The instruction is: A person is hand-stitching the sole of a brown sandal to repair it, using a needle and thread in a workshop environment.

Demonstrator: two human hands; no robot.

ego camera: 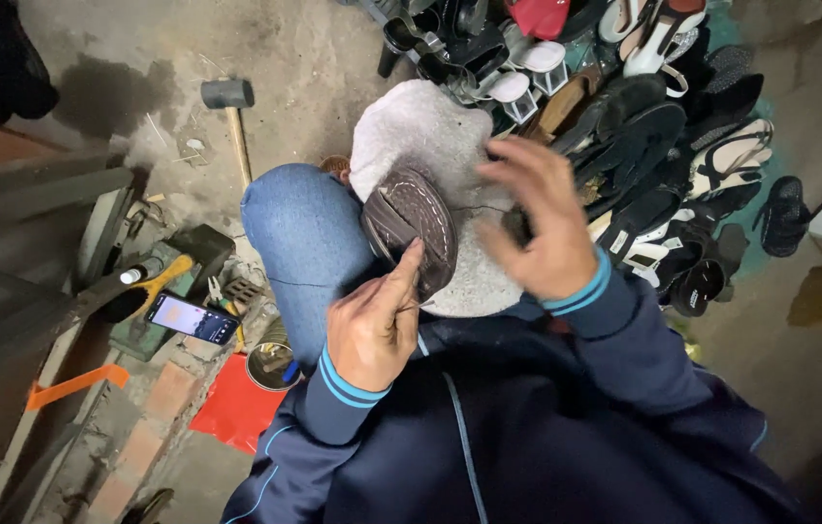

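On the grey cloth [430,136] over the knee, brown shoe [413,228] pinned by left hand [369,330], fingers pressed; right hand [537,228] spread, blurred; risk: thread snags, shoe slips

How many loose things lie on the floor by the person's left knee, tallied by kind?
Black-headed mallet with wooden handle: 1
Lit black smartphone: 1
Yellow-handled tool: 1
Small pliers: 1
Round open metal tin: 1
Flat red sheet: 1
Total: 6
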